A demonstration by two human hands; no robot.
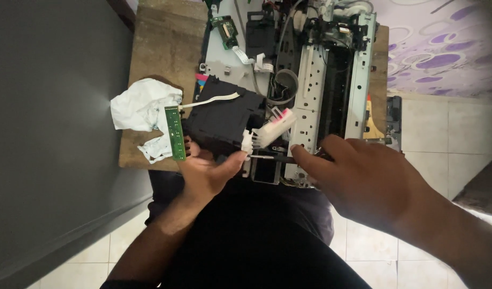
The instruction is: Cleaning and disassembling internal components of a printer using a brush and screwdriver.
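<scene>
While the left hand (206, 174) cups the underside of the black printer carriage block (224, 120), thumb pressed against its near right corner, the right hand (363, 179) closes around a screwdriver (270, 158) whose dark shaft runs level, tip pointing left toward that corner. The carriage block thus lies directly left of the tool, long axis roughly in line with the shaft; the left hand is the nearer, already in contact. The block is matt black, boxy, lifted off the stripped printer chassis (331, 80) just right of it. A white plastic connector piece with pink marks (275, 126) juts from the block's right side, a white ribbon cable (211, 100) crosses its top, and a green circuit strip (174, 132) hangs at its left edge, beside crumpled white paper (141, 107) on the wooden table (160, 48).
</scene>
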